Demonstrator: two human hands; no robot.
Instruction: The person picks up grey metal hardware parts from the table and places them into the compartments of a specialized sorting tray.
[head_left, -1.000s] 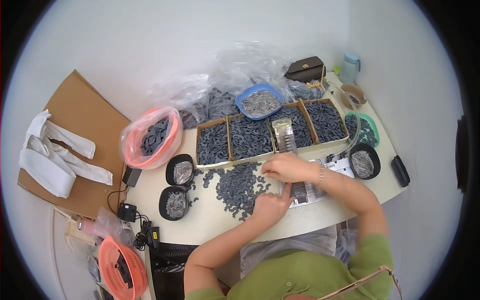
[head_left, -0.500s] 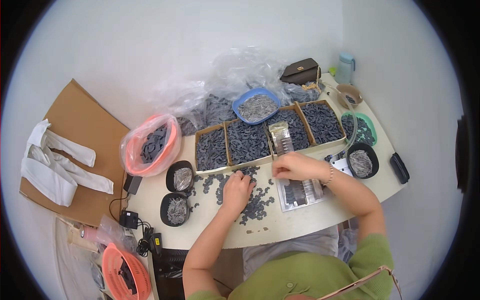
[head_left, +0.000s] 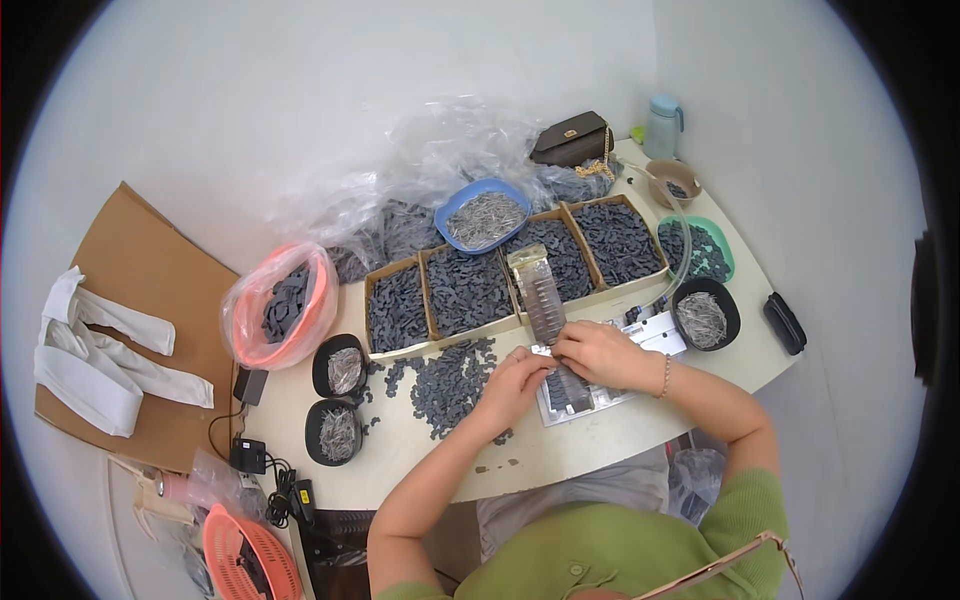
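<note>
Close together, fingers (head_left: 526, 370), at silvery tray (head_left: 602, 400)

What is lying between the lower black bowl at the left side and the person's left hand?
In the head view, beside the black bowl, mostly bare table; then loosely piled small dark grey pieces toward the left hand.

Rm: back wall (head_left: 330, 70) plain, off-white; meets R wall (head_left: 800, 150), also pale, at vert. corner (head_left: 656, 60) beyond far end of worktop (head_left: 385, 462). Worktop cream, approx. smooth, sm. worn brown patches (head_left: 481, 469) nr front edge; edge looks curved. Dark fixture (head_left: 925, 305), type unclear, far R. Light even, shadows soft. Space under worktop dim.
</note>
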